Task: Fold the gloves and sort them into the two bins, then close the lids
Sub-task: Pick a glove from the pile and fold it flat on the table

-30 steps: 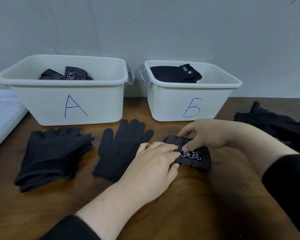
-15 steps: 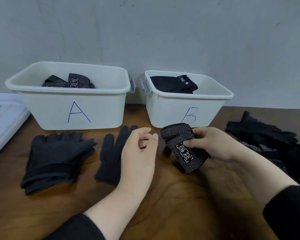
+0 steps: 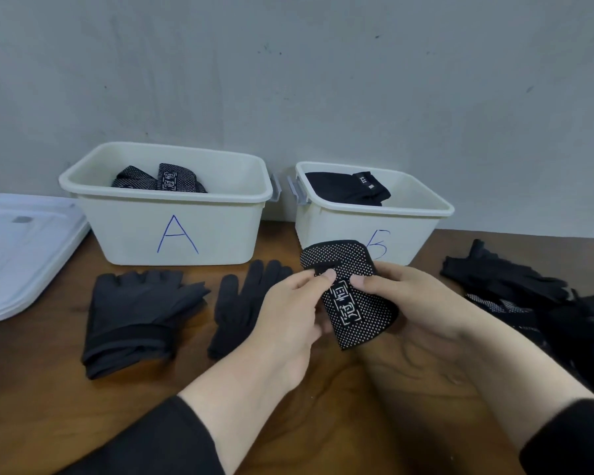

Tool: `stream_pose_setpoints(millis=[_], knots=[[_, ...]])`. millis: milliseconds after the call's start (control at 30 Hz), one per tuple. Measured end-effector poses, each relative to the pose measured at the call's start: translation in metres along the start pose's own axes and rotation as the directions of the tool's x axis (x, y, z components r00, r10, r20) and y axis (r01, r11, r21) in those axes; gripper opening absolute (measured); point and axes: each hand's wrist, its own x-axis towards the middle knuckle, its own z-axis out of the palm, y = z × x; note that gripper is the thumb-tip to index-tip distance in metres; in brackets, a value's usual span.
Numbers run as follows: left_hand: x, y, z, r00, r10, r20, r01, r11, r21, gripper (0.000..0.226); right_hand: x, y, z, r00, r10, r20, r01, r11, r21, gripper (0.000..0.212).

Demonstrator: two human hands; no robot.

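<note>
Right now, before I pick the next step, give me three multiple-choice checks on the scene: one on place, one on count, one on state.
1. Where do the lids lie?
A. left of bin A
B. on bin B
C. behind the bins

2. How many bins stand on the table?
A. one
B. two
C. three

3. What state is the dotted glove in?
A. flat on the table
B. inside bin A
C. folded, held in both hands

Answers:
1 A: the white lids are stacked beside bin A.
2 B: only bin A and bin B show.
3 C: the left hand and right hand grip the dotted glove above the table.
</note>
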Motion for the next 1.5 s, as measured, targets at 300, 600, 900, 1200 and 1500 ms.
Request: stream_pose_setpoints(millis=[300,600,900,1200,1500], knots=[[-0.003,0.03,-0.005,0.998,-0.062,0.007,0.061,0.992,0.112,0.019,-0.005,-0.009,-0.004,0.999,0.034,-0.019,-0.034,0.998,0.047,0.033],[0.005,0.11,-0.076,0.911,0.391,-0.134,-0.253,0.785,0.566,0.033,0.021,-0.074,0.025,0.993,-0.101,-0.06,0.102,0.995,0.018,0.03],[0.019,0.193,-0.193,0.502,0.858,0.109,-0.236,0.015,0.972,0.013,0.103,-0.14,0.105,0.989,-0.144,0.012,0.144,0.989,0.024,0.022],[0.022,0.211,-0.228,0.687,0.727,-0.016,-0.1,0.116,0.988,0.028,0.199,-0.156,0.201,0.997,-0.06,0.051,0.06,0.998,-0.015,0.004],[0.02,0.216,-0.234,0.698,0.716,-0.007,-0.136,0.142,0.98,0.035,0.251,-0.144,0.254,0.93,-0.364,0.048,0.173,0.32,-0.931,0.05]])
